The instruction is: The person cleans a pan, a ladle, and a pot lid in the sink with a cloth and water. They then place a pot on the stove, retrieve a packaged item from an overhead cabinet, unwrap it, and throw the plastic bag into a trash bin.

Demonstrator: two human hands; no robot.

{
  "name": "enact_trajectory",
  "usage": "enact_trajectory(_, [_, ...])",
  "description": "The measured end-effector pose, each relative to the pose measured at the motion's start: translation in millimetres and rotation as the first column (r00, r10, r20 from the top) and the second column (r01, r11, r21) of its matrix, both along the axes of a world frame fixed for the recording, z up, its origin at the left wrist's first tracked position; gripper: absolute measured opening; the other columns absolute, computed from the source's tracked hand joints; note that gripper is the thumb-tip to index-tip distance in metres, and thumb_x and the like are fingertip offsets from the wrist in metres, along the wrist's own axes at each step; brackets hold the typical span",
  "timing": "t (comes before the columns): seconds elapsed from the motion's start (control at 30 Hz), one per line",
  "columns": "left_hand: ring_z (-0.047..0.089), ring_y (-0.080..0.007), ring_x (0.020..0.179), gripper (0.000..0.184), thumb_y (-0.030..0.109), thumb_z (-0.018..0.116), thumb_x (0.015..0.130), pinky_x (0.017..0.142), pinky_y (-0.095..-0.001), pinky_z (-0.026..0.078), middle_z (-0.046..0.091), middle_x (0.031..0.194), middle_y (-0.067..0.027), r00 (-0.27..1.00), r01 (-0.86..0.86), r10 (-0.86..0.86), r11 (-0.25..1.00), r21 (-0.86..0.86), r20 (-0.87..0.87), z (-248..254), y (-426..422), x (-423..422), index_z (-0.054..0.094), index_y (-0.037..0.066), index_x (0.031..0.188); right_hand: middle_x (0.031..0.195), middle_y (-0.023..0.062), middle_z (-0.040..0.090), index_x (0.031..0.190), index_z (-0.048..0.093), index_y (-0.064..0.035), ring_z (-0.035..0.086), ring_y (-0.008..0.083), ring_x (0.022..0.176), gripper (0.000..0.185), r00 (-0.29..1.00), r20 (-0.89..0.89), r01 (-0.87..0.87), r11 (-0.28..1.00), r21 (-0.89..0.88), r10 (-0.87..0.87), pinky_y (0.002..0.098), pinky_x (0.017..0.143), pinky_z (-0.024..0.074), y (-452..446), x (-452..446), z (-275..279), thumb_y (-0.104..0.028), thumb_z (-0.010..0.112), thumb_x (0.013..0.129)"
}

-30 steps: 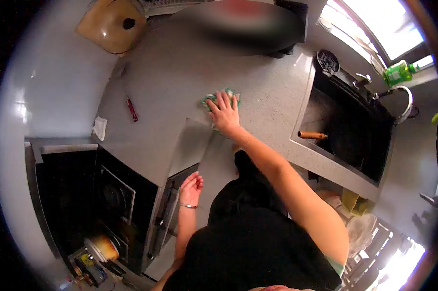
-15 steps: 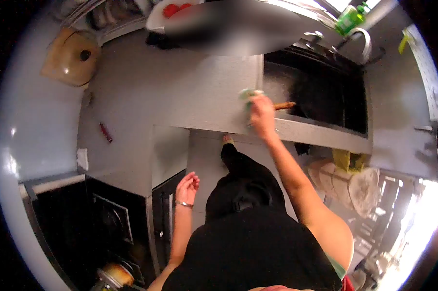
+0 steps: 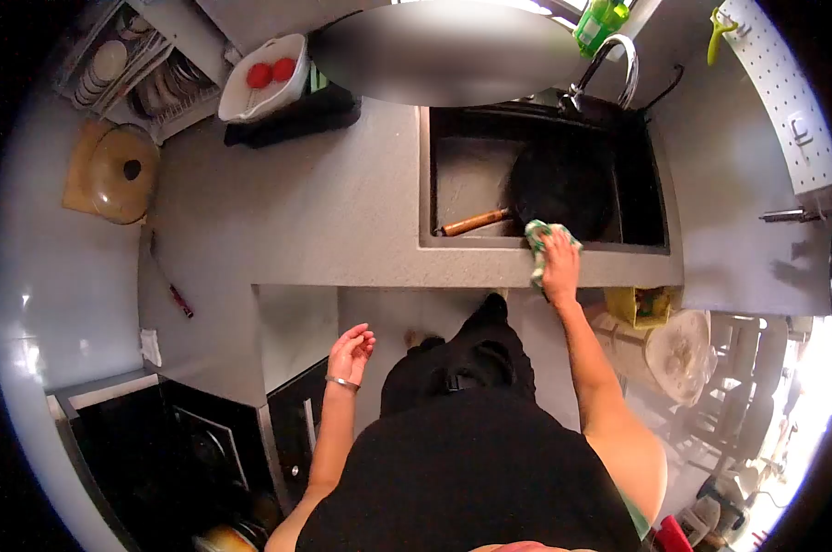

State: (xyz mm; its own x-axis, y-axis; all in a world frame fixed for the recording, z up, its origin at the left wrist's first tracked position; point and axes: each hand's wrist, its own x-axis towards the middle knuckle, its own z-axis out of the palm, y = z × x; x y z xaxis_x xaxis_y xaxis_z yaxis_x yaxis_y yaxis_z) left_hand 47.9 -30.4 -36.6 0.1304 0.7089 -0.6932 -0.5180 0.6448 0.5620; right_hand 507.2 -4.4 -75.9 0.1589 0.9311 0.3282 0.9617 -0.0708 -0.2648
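Observation:
My right hand (image 3: 560, 271) is closed on a green-and-white cloth (image 3: 537, 241), pressed against the front rim of the dark sink (image 3: 471, 170). Inside the sink lies a black pan (image 3: 563, 184), its wooden handle (image 3: 474, 223) pointing left, just beyond the cloth. My left hand (image 3: 351, 354) hangs in the air below the counter edge, fingers loosely bent and holding nothing. A bracelet circles that wrist. The grey countertop (image 3: 324, 202) runs left from the sink.
A white basin (image 3: 241, 87) with red round items stands at the back left. A glass lid (image 3: 126, 175) leans on the left wall, near a knife (image 3: 179, 299). The stove (image 3: 204, 432) is at lower left. A faucet (image 3: 628, 69) rises behind the sink.
My right hand has slid the cloth rightward along the counter to the sink's front rim. The view has shifted, showing more of the sink and pan. My left hand stays beside my body.

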Motion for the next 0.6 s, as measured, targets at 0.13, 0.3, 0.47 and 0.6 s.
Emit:
enact_trajectory(0.13, [0.061,-0.0179,0.082,0.022,0.002,0.052,0.086,0.073,-0.0258,0.050,0.063,0.092,-0.0112,0.997,0.068,-0.070,0.997,-0.042,-0.040,12.0,28.3,79.3,0.058,-0.002,0.107,0.117,0.0088,0.058,0.119,0.054,-0.0133,0.053,0.0270,0.110,0.037,0.989,-0.025,0.143,0.977,-0.157,-0.149,0.0415,0.094,0.0357,18.6,88.1,-9.2,-0.008,0.049,0.082])
enact_trajectory(0.3, [0.061,-0.0177,0.084,0.022,0.004,0.053,0.087,0.074,-0.0264,0.050,0.063,0.093,-0.0110,0.994,0.110,-0.109,0.994,0.022,-0.028,21.4,71.9,167.0,0.057,-0.001,0.108,0.106,0.0142,0.062,0.106,0.061,-0.0067,0.059,0.0338,0.096,0.031,0.947,-0.321,-0.006,0.997,0.072,0.029,0.0388,0.082,0.0479,115.8,121.3,3.1,-0.003,0.050,0.078])
enact_trajectory(0.47, [0.062,-0.0187,0.083,0.022,0.005,0.053,0.087,0.074,-0.0275,0.051,0.063,0.093,-0.0099,1.000,0.019,-0.019,1.000,0.005,0.010,25.6,81.8,221.6,0.056,0.000,0.108,0.115,0.0094,0.058,0.112,0.058,-0.0157,0.057,0.0277,0.100,0.041,0.947,-0.162,-0.243,0.949,0.202,0.277,0.0399,0.082,0.0432,276.1,98.6,24.9,-0.002,0.052,0.074])
enact_trajectory(0.6, [0.061,-0.0198,0.083,0.022,0.003,0.054,0.086,0.073,-0.0276,0.050,0.062,0.093,-0.0114,0.995,-0.102,0.100,0.992,-0.077,-0.030,32.6,70.4,240.0,0.057,-0.001,0.107,0.116,0.0112,0.057,0.105,0.060,-0.0136,0.054,0.0270,0.107,0.035,0.957,-0.105,-0.251,0.954,0.163,0.269,0.0415,0.088,0.0411,385.8,85.2,-5.2,-0.003,0.053,0.073])
